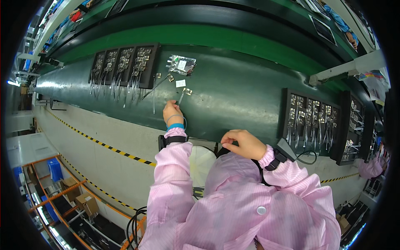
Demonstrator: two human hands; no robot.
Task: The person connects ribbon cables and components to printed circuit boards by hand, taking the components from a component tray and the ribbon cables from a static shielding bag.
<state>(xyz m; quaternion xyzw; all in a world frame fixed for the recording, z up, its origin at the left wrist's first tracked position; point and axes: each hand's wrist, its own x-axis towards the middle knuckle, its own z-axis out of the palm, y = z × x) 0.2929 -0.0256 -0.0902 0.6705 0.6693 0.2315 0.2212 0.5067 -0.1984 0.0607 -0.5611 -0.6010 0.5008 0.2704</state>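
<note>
My left hand (173, 113) is over the front part of the green bench, its fingers pinched on the flat tail of a small metallic part with a ribbon strip (187, 91). The part's wider gold-and-silver end points away from me. Just beyond it is a small white paper label (180, 83). Similar loose parts (170, 78) lie to the left of the label. My right hand (246, 143) hangs at the bench's near edge, fingers loosely bent and thumb apart, with nothing visible in it.
A clear bag of parts (182, 64) lies behind the label. Black trays of strip parts stand at left (154, 66) and right (284, 121), with another black tray (343, 146) farther right. A grey post (341, 71) rises at back right. A round pale stool (202, 164) stands below the bench.
</note>
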